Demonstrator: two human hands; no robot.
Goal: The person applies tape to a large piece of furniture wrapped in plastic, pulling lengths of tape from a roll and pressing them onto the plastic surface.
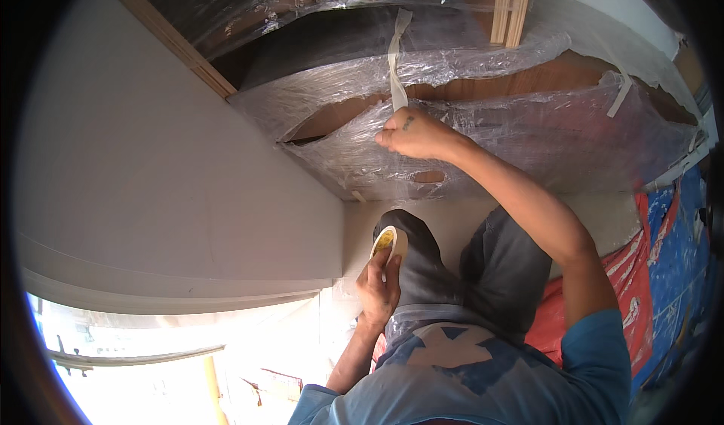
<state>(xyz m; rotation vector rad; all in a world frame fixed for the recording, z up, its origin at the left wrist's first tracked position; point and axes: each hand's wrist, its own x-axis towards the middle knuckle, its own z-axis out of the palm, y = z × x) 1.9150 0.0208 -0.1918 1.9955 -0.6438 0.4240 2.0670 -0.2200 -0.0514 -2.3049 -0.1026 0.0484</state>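
My left hand is closed around a roll of masking tape, pale with a yellowish inner core, held in front of my knee. Higher up, my right hand has its fingers curled together at the lower end of a twisted strip of masking tape. That strip runs upward over clear plastic film, which is wrapped over a brown wooden surface. The film is torn open in a long gap behind my right hand. My fingertips partly hide the strip's lower end.
A shorter tape strip sticks to the film at the right. Wooden edges stand out above. A large pale panel fills the left side. Red plastic sheeting and blue sheeting lie at the lower right.
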